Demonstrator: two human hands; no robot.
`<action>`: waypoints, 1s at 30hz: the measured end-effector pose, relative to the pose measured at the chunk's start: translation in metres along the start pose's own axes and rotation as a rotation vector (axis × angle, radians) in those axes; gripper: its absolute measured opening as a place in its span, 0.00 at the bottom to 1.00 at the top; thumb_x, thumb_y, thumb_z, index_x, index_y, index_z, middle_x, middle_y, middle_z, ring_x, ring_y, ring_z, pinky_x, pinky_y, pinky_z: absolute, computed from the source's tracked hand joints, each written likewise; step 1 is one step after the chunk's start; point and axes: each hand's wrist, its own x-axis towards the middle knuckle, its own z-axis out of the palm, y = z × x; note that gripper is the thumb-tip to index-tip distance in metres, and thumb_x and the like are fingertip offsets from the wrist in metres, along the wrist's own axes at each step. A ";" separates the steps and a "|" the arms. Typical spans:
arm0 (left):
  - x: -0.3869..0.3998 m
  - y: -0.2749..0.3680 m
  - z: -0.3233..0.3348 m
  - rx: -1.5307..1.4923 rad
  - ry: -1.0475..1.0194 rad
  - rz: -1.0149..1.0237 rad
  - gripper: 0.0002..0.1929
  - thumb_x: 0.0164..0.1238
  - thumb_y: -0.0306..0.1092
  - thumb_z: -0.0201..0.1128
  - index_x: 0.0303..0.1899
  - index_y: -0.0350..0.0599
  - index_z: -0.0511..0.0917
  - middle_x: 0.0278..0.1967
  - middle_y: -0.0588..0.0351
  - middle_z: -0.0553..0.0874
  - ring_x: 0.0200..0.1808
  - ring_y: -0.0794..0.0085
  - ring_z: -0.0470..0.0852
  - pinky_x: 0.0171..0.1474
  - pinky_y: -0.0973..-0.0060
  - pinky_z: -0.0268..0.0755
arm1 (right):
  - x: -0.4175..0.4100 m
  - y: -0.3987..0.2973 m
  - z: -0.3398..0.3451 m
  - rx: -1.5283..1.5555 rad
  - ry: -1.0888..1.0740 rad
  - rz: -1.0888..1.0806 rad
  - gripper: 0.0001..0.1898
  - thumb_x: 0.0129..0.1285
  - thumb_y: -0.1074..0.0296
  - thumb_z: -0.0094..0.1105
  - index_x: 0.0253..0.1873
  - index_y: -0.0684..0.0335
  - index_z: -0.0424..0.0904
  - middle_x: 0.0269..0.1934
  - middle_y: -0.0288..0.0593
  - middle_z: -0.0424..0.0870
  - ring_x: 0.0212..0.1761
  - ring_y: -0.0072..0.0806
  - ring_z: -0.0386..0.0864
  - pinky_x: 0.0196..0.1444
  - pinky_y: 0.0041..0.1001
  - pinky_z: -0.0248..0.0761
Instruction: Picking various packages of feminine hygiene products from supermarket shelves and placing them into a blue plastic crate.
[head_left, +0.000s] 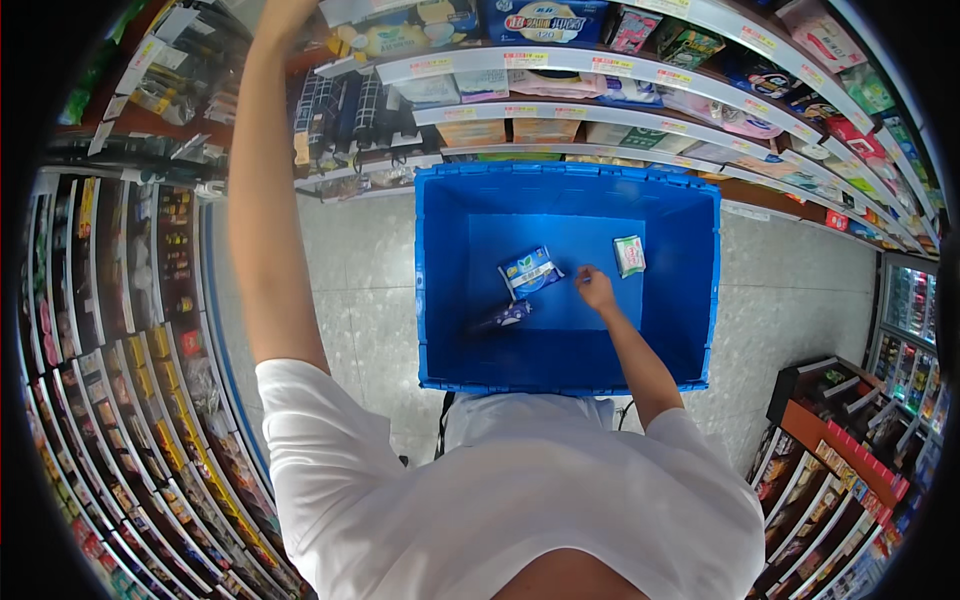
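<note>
My left arm is raised towards the shelves. Only the wrist and the base of my left hand (289, 19) show at the upper edge, and the fingers are cut off. Inside a blue plastic crate (682, 300), my right hand (594, 288) hangs with loosely bent fingers and nothing visible in them. Left of it, a blue-and-white soft pack (531, 272) lies tilted on the crate floor. A dark purple packet (510, 315) sits nearer to me, partly in shadow. To the right of the hand, a small white, green and pink pack (630, 256) rests near the crate's right wall.
Shelves of packaged sanitary goods (562, 79) curve across the front, with folded umbrellas (367, 109) hanging at their left. A long rack of snacks (142, 435) runs down the left. At right are a low display stand (832, 442) and a lit drinks cooler (907, 337).
</note>
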 end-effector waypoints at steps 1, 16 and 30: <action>-0.013 -0.004 0.000 0.043 0.051 0.031 0.37 0.62 0.39 0.61 0.66 0.34 0.49 0.64 0.40 0.61 0.66 0.57 0.59 0.65 0.65 0.57 | 0.008 -0.001 0.003 -0.070 -0.026 0.011 0.18 0.51 0.65 0.60 0.48 0.62 0.76 0.39 0.49 0.82 0.42 0.42 0.80 0.46 0.35 0.73; -0.543 -0.030 0.022 0.355 -0.193 -0.698 0.16 0.56 0.30 0.64 0.46 0.36 0.75 0.41 0.44 0.82 0.44 0.55 0.80 0.47 0.68 0.71 | 0.094 0.017 0.101 -0.241 -0.210 0.217 0.53 0.38 0.51 0.73 0.67 0.64 0.50 0.59 0.58 0.68 0.62 0.50 0.65 0.63 0.38 0.60; -0.549 -0.014 0.058 0.692 -0.268 -0.541 0.17 0.53 0.37 0.64 0.45 0.44 0.75 0.48 0.51 0.78 0.51 0.53 0.71 0.50 0.61 0.67 | 0.042 0.031 0.103 -0.307 -0.240 0.268 0.37 0.41 0.44 0.70 0.51 0.67 0.74 0.51 0.54 0.77 0.55 0.45 0.73 0.55 0.35 0.69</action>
